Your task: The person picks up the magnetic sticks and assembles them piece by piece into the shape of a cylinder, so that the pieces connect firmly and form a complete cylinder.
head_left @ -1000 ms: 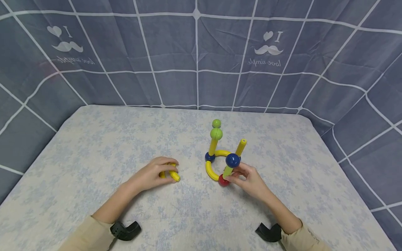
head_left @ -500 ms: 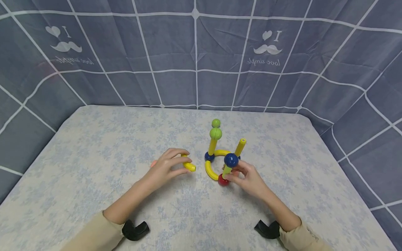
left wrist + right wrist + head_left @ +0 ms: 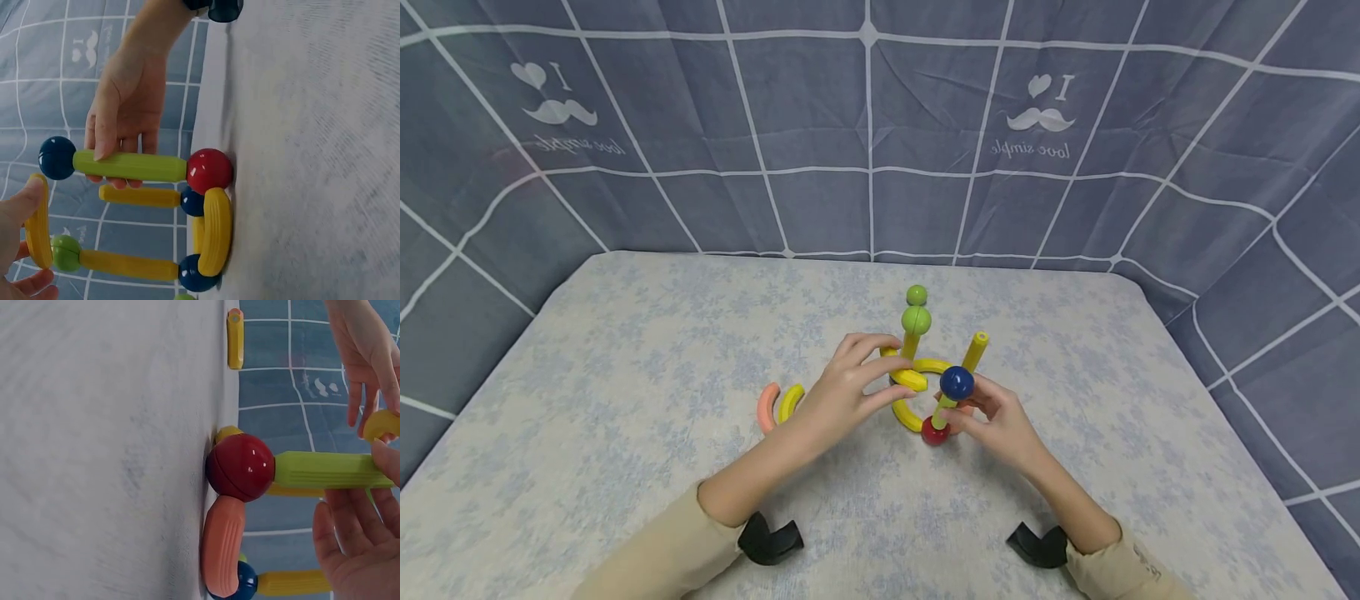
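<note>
A magnetic stick-and-ball frame stands on the table, its ring base made of curved rods. My right hand (image 3: 996, 427) grips the green rod (image 3: 131, 165), which rises from a red ball (image 3: 935, 431) and carries a dark blue ball (image 3: 957, 383). In my left hand (image 3: 842, 396) a curved yellow rod (image 3: 39, 230) is pinched between thumb and fingers, level with the green ball (image 3: 65, 252) that tops a straight yellow rod (image 3: 130, 265). Another straight yellow rod (image 3: 975, 352) stands with a bare top end. One coral curved rod (image 3: 224, 547) belongs to the base.
Left of the frame, a loose coral curved rod (image 3: 766, 407) and a yellow curved rod (image 3: 790, 402) lie behind my left forearm. A smaller green ball (image 3: 916, 295) shows beyond the frame. A grey-blue checked curtain (image 3: 820, 208) borders the patterned tabletop (image 3: 647, 333).
My left hand has lifted a curved yellow rod from the left and brought it right, up to the frame, uncovering the two loose rods. My right hand keeps its grip on the green rod.
</note>
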The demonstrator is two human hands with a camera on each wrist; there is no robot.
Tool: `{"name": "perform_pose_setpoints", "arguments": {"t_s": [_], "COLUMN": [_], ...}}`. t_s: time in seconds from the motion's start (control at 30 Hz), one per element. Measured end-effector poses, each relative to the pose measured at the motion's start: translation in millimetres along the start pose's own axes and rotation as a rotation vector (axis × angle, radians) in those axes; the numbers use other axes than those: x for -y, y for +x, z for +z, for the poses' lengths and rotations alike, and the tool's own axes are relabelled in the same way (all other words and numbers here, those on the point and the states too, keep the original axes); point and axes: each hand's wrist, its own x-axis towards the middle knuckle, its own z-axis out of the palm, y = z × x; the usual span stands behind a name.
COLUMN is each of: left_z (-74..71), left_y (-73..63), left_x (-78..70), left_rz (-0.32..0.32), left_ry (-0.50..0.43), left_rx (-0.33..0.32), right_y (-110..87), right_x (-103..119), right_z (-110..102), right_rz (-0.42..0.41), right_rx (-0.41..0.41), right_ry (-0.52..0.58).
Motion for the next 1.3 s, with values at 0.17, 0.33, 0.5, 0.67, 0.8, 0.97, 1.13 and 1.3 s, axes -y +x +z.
{"name": "perform_pose_setpoints", "arguments": {"t_s": [0.17, 0.33, 0.5, 0.67, 0.8, 0.97, 1.13, 1.3], "left_z": [3.3, 6.3, 8.6, 10.1, 10.7, 11.2, 10.3, 7.7], "left_y": [5.8, 9.8, 11.2, 11.5, 11.4, 11.1, 11.2, 11.7], "left_x": [-4.8, -8.2, -8.8, -7.7, -6.4, -3.5, 1.7, 8.8], "left_rz": [0.013, 0.015, 0.026, 0.042, 0.043, 0.038, 0.053, 0.084], "left_ry": [0.067, 0.096, 0.105, 0.11, 0.116, 0.058, -0.024, -0.098], "left_rx": [0.019, 0.037, 0.022, 0.002, -0.006, -0.013, -0.016, -0.003], "right_y": [-0.5, -0.7, -0.4, 3.5, 9.3, 17.7, 22.7, 24.1], "right_x": [-0.4, -0.4, 2.2, 16.5, 25.8, 31.2, 36.8, 39.8], "right_z": [-0.4, -0.7, -1.8, -4.8, -6.3, -6.0, -4.1, -4.2], "right_rz": [-0.015, -0.027, -0.024, -0.085, -0.201, -0.344, -0.374, -0.349], "right_rx": [0.0, 0.001, -0.027, -0.071, -0.064, -0.086, -0.099, -0.09], "right_ry": [-0.002, -0.013, -0.023, 0.007, -0.029, -0.16, -0.284, -0.318]}}
